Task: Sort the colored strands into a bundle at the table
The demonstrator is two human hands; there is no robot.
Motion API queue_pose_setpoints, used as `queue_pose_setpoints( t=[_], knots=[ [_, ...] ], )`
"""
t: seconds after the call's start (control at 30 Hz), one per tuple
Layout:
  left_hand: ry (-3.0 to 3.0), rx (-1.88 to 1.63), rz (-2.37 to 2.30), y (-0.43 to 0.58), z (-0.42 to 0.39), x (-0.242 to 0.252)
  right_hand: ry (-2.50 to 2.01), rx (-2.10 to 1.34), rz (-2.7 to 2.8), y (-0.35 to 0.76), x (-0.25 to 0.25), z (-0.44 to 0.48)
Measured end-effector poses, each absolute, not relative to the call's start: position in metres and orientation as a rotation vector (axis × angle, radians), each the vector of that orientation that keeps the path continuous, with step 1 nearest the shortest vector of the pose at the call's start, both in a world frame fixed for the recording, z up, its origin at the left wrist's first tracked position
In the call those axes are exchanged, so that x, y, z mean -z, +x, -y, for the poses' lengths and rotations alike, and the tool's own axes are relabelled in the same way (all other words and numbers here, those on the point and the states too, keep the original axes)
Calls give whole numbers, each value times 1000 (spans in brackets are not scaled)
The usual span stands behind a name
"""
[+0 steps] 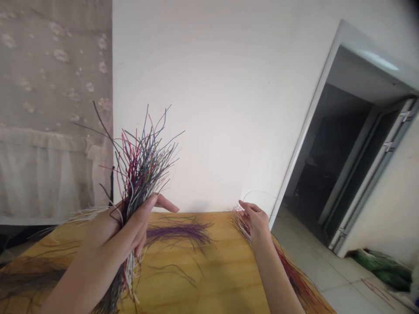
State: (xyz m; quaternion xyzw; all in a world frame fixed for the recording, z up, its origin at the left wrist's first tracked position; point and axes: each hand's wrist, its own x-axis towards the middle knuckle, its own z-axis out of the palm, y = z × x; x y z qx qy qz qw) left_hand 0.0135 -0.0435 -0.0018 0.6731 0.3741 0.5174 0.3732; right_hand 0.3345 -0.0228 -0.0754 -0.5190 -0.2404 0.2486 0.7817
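Left hand (133, 230) is clamping one mixed-color wire bundle (142, 170), 8 o'clock in view. Right hand (258, 220) is sitting at one white-red bundle (240, 226), 4-5 o'clock; can't tell if pinching. One purple bundle (180, 232) is lying between, 7 o'clock, on one table (229, 270).

Behind the hands (258, 222), the wall (209, 109) is bright; rightward, the doorway (330, 144) is dark; leftward, the strands (36, 279) look blurred.

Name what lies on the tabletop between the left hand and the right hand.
In the head view, purple strands lie on the tabletop between the left hand and the right hand, with a few loose dark strands nearer the camera.
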Motion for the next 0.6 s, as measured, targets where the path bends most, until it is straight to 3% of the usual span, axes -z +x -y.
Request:
queue_pose_setpoints(
  t=[0.6],
  knots=[
    [1756, -1316, -988, 14, 44, 0, -990, -558, 515, 332, 73, 23]
  ],
)
